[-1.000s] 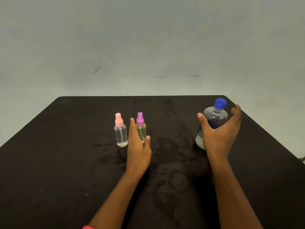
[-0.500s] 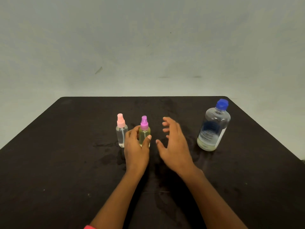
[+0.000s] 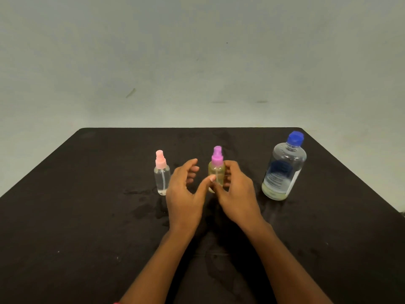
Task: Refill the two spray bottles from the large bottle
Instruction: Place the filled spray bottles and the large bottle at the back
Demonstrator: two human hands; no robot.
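Currently, the right hand is holding the purple-capped spray bottle near the middle of the bench. Its grip is narrow: the fingers are curling round the bottle body from the right side and the thumb is lying across the front. The bottle is standing upright and is showing yellowish liquid. Its base is partly hidden behind the hands, so I cannot tell whether it is resting on the bench surface.

The left hand is sitting just to the left of the same bottle. Its grip is wide and is holding nothing: the fingers are loosely curled and apart from the bottle, and only the thumb tip is reaching across to the lower front of the bottle body.

The pink-capped spray bottle is standing upright just beside the left hand, on the side toward the left edge of the bench, with its cap on. No hand is touching it.

The large bottle is standing near the far right corner of the bench, well apart from both hands. Its blue cap is on, and a shallow layer of yellowish liquid is showing at the bottom.

Dark damp-looking marks are showing on the bench surface around the hands.
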